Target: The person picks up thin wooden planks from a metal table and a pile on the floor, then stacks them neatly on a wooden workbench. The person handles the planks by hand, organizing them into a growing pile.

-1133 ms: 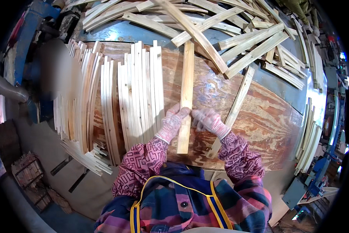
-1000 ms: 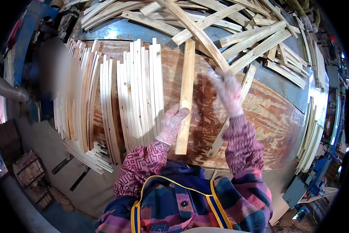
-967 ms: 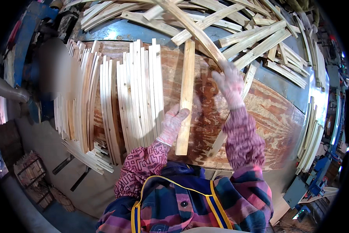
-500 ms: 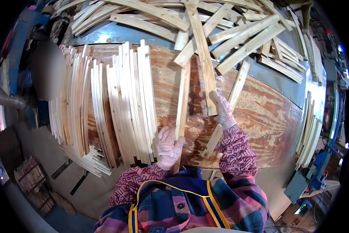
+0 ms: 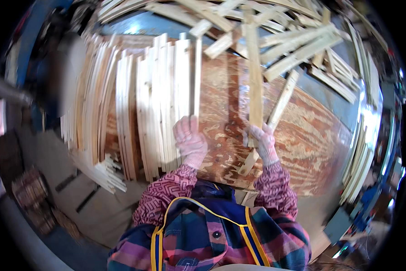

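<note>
My left hand (image 5: 190, 141), in a pale pinkish glove, lies with its fingers stretched out at the near end of a narrow wooden strip (image 5: 197, 79). That strip stands beside the right side of a row of upright-laid pale strips (image 5: 167, 99). Closed around the near end of a longer wooden board (image 5: 255, 77) is my right hand (image 5: 263, 139), also gloved. The board reaches away from me, its far end over a loose pile of wood (image 5: 298, 49). Another wooden strip (image 5: 284, 99) lies slanted on the plywood (image 5: 316, 135), passing behind my right hand.
More strips (image 5: 92, 95) are lined up at the left of the plywood, some overhanging its near edge. A blue metal surface (image 5: 140, 25) shows at the back. Further strips (image 5: 356, 158) lie at the right edge. Bundled wood (image 5: 30, 189) sits on the floor at lower left.
The narrow strip by my left hand has shifted left against the row, and the left hand has moved forward with its fingers straightened. My right hand keeps hold of the board, which has shifted slightly right.
</note>
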A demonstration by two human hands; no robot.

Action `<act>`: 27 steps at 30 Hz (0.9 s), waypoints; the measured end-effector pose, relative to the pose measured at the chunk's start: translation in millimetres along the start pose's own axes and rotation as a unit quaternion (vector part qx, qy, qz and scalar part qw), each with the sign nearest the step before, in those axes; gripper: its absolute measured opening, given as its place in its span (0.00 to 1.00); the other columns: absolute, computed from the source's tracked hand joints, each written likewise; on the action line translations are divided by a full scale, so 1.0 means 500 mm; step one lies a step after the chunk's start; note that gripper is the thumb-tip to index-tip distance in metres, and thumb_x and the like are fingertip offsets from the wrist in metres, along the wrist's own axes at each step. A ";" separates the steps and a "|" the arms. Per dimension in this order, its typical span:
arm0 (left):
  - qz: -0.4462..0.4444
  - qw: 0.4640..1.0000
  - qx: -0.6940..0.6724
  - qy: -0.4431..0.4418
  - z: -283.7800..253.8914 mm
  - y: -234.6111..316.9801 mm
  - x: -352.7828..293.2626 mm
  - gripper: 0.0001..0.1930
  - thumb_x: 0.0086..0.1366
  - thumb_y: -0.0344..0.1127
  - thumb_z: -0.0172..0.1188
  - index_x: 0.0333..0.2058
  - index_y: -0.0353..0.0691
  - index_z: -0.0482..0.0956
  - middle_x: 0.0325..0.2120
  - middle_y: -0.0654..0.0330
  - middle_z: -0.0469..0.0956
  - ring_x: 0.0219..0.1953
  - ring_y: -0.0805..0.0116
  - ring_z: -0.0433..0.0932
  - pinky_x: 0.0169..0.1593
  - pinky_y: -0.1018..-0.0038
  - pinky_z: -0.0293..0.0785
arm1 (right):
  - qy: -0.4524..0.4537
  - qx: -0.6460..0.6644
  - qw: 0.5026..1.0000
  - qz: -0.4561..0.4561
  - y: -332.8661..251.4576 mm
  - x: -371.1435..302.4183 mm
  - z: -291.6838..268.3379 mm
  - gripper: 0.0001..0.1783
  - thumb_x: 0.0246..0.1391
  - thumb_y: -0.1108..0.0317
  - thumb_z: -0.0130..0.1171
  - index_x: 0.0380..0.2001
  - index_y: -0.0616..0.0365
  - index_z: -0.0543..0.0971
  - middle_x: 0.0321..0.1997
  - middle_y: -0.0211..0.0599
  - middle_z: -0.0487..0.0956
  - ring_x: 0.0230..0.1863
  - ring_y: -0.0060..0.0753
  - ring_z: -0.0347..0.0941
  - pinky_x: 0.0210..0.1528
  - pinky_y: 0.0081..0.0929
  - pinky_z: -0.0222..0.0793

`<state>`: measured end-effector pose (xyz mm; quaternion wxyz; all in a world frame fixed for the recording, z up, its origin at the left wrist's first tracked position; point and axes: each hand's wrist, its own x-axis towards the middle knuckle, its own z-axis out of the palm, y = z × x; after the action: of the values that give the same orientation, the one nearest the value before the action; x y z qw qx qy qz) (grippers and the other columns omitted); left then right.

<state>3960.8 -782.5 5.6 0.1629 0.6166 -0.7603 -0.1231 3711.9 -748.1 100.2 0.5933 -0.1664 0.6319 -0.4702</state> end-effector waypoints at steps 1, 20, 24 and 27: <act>0.010 0.999 0.030 -0.015 0.020 -0.032 0.005 0.40 0.53 0.36 0.62 0.67 0.48 0.60 0.61 0.55 0.64 0.62 0.49 0.62 0.63 0.57 0.63 | -0.004 -0.014 1.000 0.009 0.005 -0.012 0.008 0.19 0.58 0.60 0.63 0.45 0.65 0.76 0.30 0.38 0.80 0.26 0.25 0.75 0.25 0.21 0.69; -0.347 0.924 0.145 -0.065 -0.330 -0.466 0.043 0.26 0.66 0.50 0.56 0.56 0.40 0.72 0.47 0.47 0.78 0.46 0.45 0.78 0.49 0.56 0.75 | 0.158 -0.704 0.657 -0.219 -0.368 0.510 0.389 0.47 0.43 0.36 0.66 0.63 0.42 0.64 0.61 0.49 0.70 0.66 0.50 0.64 0.64 0.45 0.61; -0.322 0.939 0.111 -0.043 -0.269 -0.530 0.029 0.30 0.69 0.57 0.49 0.59 0.40 0.71 0.49 0.46 0.76 0.51 0.46 0.76 0.53 0.56 0.72 | 0.150 -0.694 0.673 -0.207 -0.384 0.528 0.384 0.40 0.48 0.36 0.63 0.60 0.41 0.65 0.56 0.48 0.74 0.59 0.54 0.72 0.57 0.44 0.69; -0.354 0.931 0.011 -0.089 -0.271 -0.564 0.043 0.33 0.69 0.59 0.49 0.62 0.40 0.66 0.56 0.45 0.71 0.58 0.46 0.71 0.58 0.57 0.69 | 0.138 -0.704 0.686 -0.118 -0.373 0.500 0.343 0.43 0.50 0.38 0.62 0.66 0.38 0.60 0.57 0.52 0.75 0.57 0.54 0.74 0.56 0.44 0.71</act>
<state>4264.0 -860.8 22.4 0.0342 0.8337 -0.5058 -0.2188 3742.1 -1101.9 124.6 0.1468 -0.5420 0.8269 0.0293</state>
